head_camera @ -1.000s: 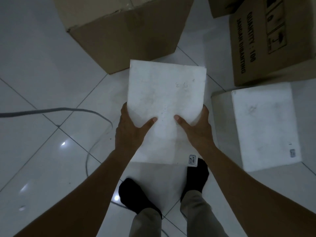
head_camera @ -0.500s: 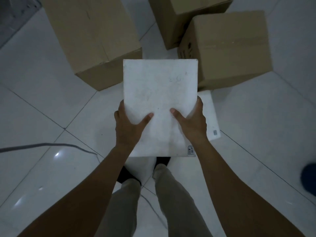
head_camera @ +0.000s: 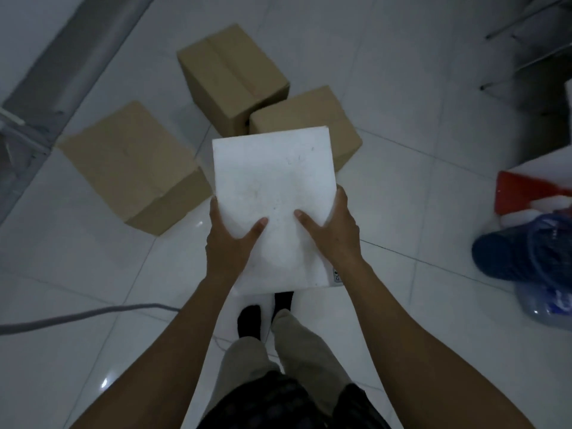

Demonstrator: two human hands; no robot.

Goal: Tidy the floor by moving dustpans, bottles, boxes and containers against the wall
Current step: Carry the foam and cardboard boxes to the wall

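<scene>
The white box (head_camera: 272,187) is up off the floor (head_camera: 411,196), held at its near end. The left hand (head_camera: 229,243) and right hand (head_camera: 334,233) make the grip, with thumbs flat on top and fingers curled round the sides. The box's long way runs from the grip out to the brown boxes (head_camera: 133,162) just past it. Those boxes, and a blue bottle (head_camera: 526,252) far right of the grip, look not yet at the wall (head_camera: 77,48). Lots is left.

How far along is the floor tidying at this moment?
Done: nothing clearly finished; three cardboard boxes stand clustered on the open floor. In hand: a white foam box, carried above the floor, the left hand and right hand gripping its near edge. Left: placing it, the cardboard boxes, the blue water bottle and a red item, maybe a dustpan.
</scene>
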